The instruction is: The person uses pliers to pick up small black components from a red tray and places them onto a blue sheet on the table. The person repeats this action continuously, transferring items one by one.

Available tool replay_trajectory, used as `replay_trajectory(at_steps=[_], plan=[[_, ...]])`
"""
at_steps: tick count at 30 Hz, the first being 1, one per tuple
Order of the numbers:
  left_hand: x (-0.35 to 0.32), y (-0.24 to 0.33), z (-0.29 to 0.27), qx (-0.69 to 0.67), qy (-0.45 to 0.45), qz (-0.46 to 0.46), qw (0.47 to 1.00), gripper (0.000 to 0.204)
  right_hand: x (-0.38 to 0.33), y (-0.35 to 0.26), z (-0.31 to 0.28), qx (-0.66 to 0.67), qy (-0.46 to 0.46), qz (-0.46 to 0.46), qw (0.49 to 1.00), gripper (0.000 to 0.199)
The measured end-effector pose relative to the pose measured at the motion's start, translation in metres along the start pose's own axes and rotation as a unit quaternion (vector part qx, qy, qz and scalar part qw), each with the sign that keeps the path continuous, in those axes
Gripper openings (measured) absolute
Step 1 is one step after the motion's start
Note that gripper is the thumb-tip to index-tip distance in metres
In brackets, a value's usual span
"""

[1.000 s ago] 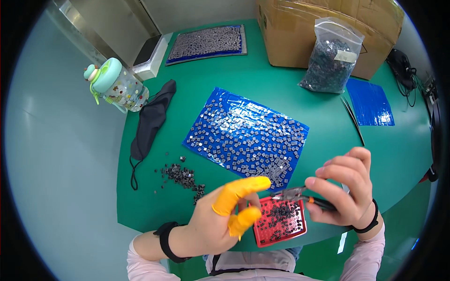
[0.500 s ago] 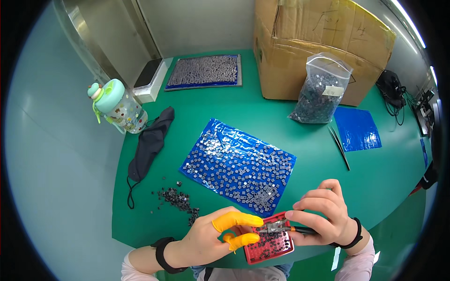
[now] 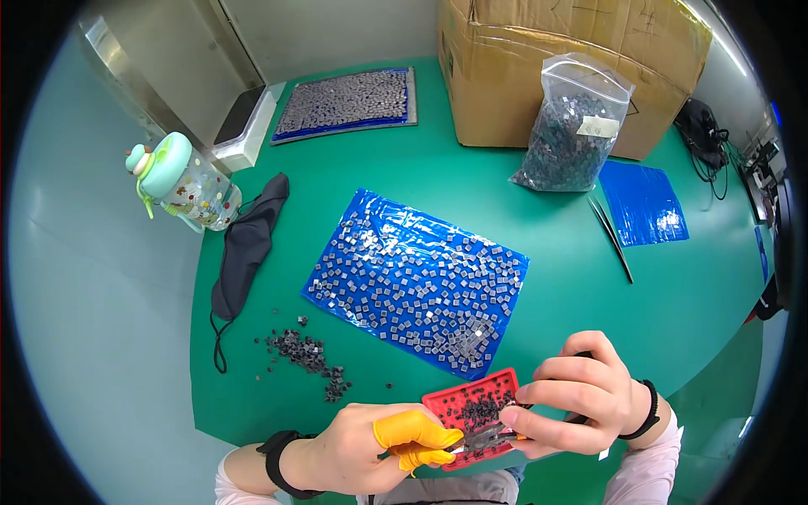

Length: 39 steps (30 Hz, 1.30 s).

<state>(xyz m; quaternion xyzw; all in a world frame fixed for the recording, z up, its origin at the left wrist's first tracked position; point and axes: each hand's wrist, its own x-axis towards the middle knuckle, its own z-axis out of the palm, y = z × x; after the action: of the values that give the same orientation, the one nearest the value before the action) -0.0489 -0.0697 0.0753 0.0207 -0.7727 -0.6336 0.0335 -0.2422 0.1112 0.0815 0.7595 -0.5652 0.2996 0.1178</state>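
My left hand (image 3: 358, 450), with yellow finger cots on thumb and index finger, is closed in a pinch at the near side of a red tray (image 3: 431, 402). A small pale piece (image 3: 458, 449) shows at its fingertips; its exact kind is unclear. My right hand (image 3: 581, 400) grips pliers (image 3: 484, 438) with black and orange handles, their metal jaws over the tray and close to the pinched piece. Many small black parts (image 3: 481, 411) lie in the tray. Beyond it, a blue film sheet (image 3: 370, 204) bears many small square metallic pieces (image 3: 412, 282).
Loose dark pieces (image 3: 303, 352) are heaped left of the sheet. A black fabric mask (image 3: 250, 244) and a bottle (image 3: 189, 181) stand or lie further left. Tweezers (image 3: 612, 240), blue film (image 3: 644, 202), a filled zip bag (image 3: 572, 139) and a cardboard box (image 3: 505, 93) are at right. A covered panel (image 3: 345, 101) lies behind.
My left thumb and index finger have come together on the small piece. The pliers have moved lower over the tray, uncovering more black parts. The whole view has shifted slightly.
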Motion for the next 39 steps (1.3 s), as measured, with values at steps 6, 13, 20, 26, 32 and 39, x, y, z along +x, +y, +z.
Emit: replay_trajectory(at_steps=[6, 13, 20, 26, 32, 39], plan=[[0.003, 0.001, -0.004, -0.133, -0.087, -0.033, 0.987, 0.008, 0.003, -0.002, 0.0, 0.007, 0.008, -0.002, 1.0, 0.027], [0.007, -0.003, -0.014, -0.354, -0.241, -0.249, 0.869, 0.025, 0.005, -0.005, -0.004, 0.017, 0.006, -0.032, 0.999, 0.023], [0.008, -0.002, -0.005, -0.17, -0.024, -0.028, 0.985, 0.029, -0.001, -0.003, -0.003, -0.044, 0.034, 0.001, 0.998, 0.028], [0.007, 0.001, -0.007, 0.029, 0.03, 0.062, 0.997, 0.032, -0.003, -0.004, 0.0, -0.039, 0.032, 0.017, 0.999, 0.031], [0.002, -0.004, -0.005, 0.01, 0.03, 0.094, 0.995, 0.024, 0.002, -0.005, -0.002, -0.03, 0.014, -0.003, 0.999, 0.027], [0.009, -0.004, -0.007, -0.119, -0.066, 0.028, 0.99, 0.012, 0.002, -0.009, 0.001, -0.071, 0.043, -0.006, 0.997, 0.022]])
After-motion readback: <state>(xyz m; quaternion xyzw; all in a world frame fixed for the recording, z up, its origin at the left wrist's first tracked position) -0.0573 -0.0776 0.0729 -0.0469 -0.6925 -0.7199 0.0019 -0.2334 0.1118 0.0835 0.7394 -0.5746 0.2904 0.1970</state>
